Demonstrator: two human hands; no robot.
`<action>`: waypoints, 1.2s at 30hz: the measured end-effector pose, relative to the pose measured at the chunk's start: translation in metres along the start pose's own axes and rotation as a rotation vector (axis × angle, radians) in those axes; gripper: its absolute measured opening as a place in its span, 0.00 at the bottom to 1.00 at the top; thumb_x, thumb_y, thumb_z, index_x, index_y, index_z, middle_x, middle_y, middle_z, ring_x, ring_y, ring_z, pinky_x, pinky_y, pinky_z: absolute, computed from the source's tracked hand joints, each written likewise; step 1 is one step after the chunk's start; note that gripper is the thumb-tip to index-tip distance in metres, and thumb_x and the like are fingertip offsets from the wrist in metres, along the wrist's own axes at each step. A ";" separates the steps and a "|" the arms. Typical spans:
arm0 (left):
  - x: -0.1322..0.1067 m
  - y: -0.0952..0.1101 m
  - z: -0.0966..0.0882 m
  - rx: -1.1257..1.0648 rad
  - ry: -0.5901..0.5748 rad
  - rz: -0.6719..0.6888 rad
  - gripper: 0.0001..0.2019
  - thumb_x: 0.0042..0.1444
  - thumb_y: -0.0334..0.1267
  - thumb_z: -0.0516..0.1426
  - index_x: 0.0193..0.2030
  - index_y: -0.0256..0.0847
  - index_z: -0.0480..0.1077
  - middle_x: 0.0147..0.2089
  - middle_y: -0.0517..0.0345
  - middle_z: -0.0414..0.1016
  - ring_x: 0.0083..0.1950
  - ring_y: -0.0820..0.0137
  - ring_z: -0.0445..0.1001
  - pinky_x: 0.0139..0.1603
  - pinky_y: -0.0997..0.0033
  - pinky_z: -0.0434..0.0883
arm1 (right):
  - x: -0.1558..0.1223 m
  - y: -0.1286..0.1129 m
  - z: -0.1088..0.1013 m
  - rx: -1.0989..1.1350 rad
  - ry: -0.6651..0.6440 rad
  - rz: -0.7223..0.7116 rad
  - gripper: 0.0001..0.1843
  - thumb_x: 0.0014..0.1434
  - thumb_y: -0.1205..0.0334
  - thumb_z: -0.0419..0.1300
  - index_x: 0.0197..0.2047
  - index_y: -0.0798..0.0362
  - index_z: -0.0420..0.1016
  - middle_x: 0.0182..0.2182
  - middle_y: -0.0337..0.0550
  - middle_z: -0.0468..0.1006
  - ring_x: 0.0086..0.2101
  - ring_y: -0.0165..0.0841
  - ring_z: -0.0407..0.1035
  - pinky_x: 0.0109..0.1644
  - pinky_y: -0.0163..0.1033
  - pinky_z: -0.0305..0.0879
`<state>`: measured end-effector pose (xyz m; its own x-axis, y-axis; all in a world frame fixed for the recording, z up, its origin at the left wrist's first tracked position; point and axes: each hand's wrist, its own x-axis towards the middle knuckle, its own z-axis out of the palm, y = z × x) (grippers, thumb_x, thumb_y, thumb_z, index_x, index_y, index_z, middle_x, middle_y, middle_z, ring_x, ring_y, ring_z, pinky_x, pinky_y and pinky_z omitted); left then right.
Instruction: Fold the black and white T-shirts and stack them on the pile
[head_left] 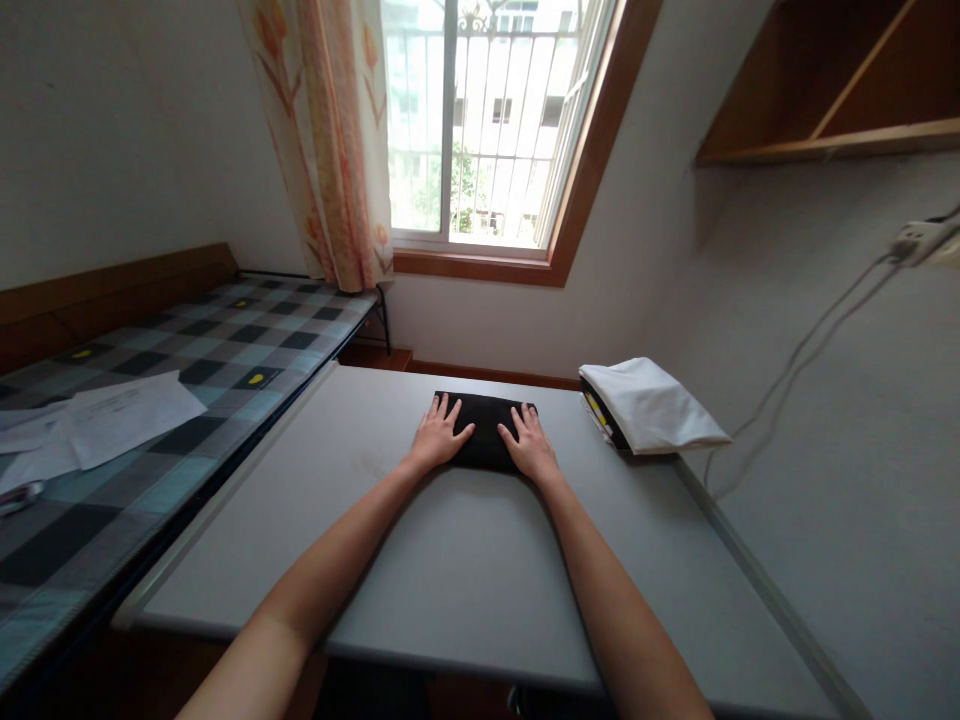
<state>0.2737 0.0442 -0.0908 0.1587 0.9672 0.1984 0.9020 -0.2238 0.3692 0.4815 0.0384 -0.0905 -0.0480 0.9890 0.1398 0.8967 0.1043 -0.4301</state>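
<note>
A black, flat, rectangular bundle, seemingly folded cloth, lies on the light grey table toward its far side. Spread over the left end of the bundle is my left hand, palm down with its fingers apart. My right hand rests the same way on the right end, fingers stretched out. Both thumbs point inward, with black fabric showing between them. Neither hand grips anything; the palms hide the bundle's two ends.
At the table's far right sits a stack of folded cloth, white on top. On the left stands a bed with a checked mattress and paper sheets. A power cord hangs along the right wall below a wooden shelf.
</note>
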 end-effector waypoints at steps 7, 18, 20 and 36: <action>-0.003 0.005 -0.005 0.049 0.001 -0.010 0.34 0.64 0.58 0.45 0.70 0.41 0.54 0.74 0.46 0.45 0.74 0.56 0.41 0.70 0.54 0.52 | -0.002 0.004 0.002 0.069 0.061 -0.024 0.34 0.66 0.46 0.46 0.68 0.59 0.59 0.70 0.51 0.48 0.69 0.41 0.38 0.70 0.46 0.42; -0.004 0.006 -0.006 0.031 0.016 -0.011 0.33 0.63 0.57 0.46 0.70 0.42 0.56 0.73 0.48 0.47 0.74 0.55 0.43 0.69 0.55 0.53 | -0.006 0.015 0.011 0.190 0.148 -0.092 0.32 0.65 0.47 0.47 0.65 0.57 0.65 0.68 0.51 0.54 0.68 0.42 0.41 0.70 0.50 0.44; -0.004 0.007 -0.007 0.022 0.014 -0.015 0.33 0.63 0.57 0.47 0.70 0.41 0.56 0.73 0.47 0.47 0.74 0.55 0.43 0.69 0.54 0.53 | -0.007 0.017 0.011 0.205 0.152 -0.102 0.32 0.64 0.47 0.47 0.64 0.57 0.66 0.68 0.50 0.54 0.68 0.42 0.41 0.70 0.51 0.44; -0.011 0.004 -0.006 -0.083 0.150 0.026 0.23 0.64 0.46 0.50 0.63 0.42 0.67 0.68 0.54 0.61 0.71 0.61 0.53 0.68 0.61 0.57 | -0.007 0.018 0.011 0.217 0.154 -0.109 0.31 0.63 0.49 0.49 0.64 0.59 0.66 0.67 0.52 0.55 0.68 0.43 0.43 0.70 0.52 0.45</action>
<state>0.2731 0.0315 -0.0859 0.1142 0.9335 0.3398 0.8614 -0.2635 0.4343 0.4932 0.0350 -0.1090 -0.0566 0.9448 0.3226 0.7742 0.2455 -0.5833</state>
